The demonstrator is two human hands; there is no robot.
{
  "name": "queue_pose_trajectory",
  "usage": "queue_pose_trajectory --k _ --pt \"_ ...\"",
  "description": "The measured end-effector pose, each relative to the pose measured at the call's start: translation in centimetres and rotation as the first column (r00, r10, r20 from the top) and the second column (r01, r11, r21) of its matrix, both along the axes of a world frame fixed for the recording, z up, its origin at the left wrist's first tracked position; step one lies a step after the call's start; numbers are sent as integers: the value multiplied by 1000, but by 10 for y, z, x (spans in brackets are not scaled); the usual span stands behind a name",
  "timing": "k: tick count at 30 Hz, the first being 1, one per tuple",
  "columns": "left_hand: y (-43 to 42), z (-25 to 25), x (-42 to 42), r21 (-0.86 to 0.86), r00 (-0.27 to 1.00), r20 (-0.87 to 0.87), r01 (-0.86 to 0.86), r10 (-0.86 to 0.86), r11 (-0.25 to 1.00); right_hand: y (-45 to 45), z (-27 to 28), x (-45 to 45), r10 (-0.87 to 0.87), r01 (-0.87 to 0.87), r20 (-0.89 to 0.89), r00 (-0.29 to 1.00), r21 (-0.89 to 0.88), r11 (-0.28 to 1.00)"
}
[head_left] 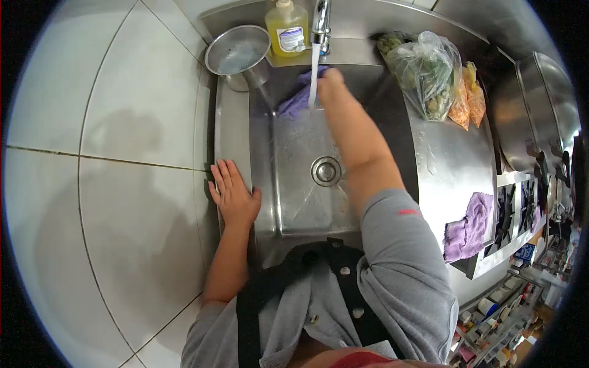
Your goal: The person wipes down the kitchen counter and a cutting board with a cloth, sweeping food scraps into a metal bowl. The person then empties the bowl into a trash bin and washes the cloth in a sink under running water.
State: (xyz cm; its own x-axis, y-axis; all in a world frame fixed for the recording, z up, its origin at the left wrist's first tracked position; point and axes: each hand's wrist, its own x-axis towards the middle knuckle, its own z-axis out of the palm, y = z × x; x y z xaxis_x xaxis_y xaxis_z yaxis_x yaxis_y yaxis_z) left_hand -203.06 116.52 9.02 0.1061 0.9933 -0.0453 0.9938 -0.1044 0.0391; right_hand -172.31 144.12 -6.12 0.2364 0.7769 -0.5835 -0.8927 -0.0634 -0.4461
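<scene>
My right hand point(332, 84) reaches to the back of the steel sink point(300, 205) and is closed on a purple cloth point(296, 105). The cloth hangs against the back wall of the basin, beside and behind the stream of running water. That water falls from the faucet point(319, 27) just left of my right hand, whose fingers are partly hidden. My left hand point(238, 195) lies flat on the sink's left rim, fingers stretched out and holding nothing. Between my arms, the round drain point(326, 171) shows in the basin floor.
At the back left stand a metal pot point(238, 52) and a yellow soap bottle point(287, 30). Bags of vegetables point(432, 73) and orange shreds point(467, 98) lie on the right counter. A second purple cloth point(469, 228) hangs near the stove; large pots point(534, 113) stand beyond.
</scene>
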Motion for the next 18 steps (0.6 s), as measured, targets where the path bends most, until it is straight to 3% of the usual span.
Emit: queue_pose_trajectory --k 1,2,3,4,5,6,7,8,9,10,11,12,14,15,18 --pt "4 -1 1 3 1000 12 -5 5 1000 -35 31 22 -46 71 239 970 -97 993" --pt "5 -2 1 -3 1000 15 0 0 1000 -27 1 60 -71 121 299 952 -152 981" --pt "6 -4 0 25 999 33 7 -8 1000 -50 18 76 -107 183 391 914 -161 970" --pt "6 -6 -1 53 999 48 15 -17 998 -47 8 108 12 114 441 897 -258 959" --pt "10 -7 -1 48 999 45 22 -24 999 -87 57 96 18 161 558 830 -270 949" --pt "16 -9 1 66 999 44 14 -17 998 -49 -14 155 259 -81 581 771 -315 946" --pt "22 -10 3 80 999 41 5 -9 997 -53 -10 163 517 -155 733 442 -505 849" --pt "30 -12 4 67 999 39 10 -12 998 -63 5 167 700 -140 713 34 -690 710" --pt "41 -14 7 98 999 30 9 -12 995 -79 30 165 711 -139 702 36 -701 700" --pt "49 -17 9 128 1000 21 7 -9 992 -104 63 155 649 -100 649 -398 -734 672" --pt "54 -17 12 111 1000 19 8 -10 994 -132 79 142 467 -54 462 -754 -752 657" --pt "59 -13 15 92 1000 6 -1 0 996 -159 77 132 475 -54 457 -752 -761 647" --pt "63 -11 17 76 1000 -1 -14 14 997 -198 81 120 165 72 80 -983 -658 750" --pt "63 -13 16 79 1000 3 -12 12 997 -209 65 124 19 81 -98 -995 -686 723" --pt "65 -13 15 82 1000 13 -15 14 996 -260 42 112 122 131 -68 -990 -754 643"
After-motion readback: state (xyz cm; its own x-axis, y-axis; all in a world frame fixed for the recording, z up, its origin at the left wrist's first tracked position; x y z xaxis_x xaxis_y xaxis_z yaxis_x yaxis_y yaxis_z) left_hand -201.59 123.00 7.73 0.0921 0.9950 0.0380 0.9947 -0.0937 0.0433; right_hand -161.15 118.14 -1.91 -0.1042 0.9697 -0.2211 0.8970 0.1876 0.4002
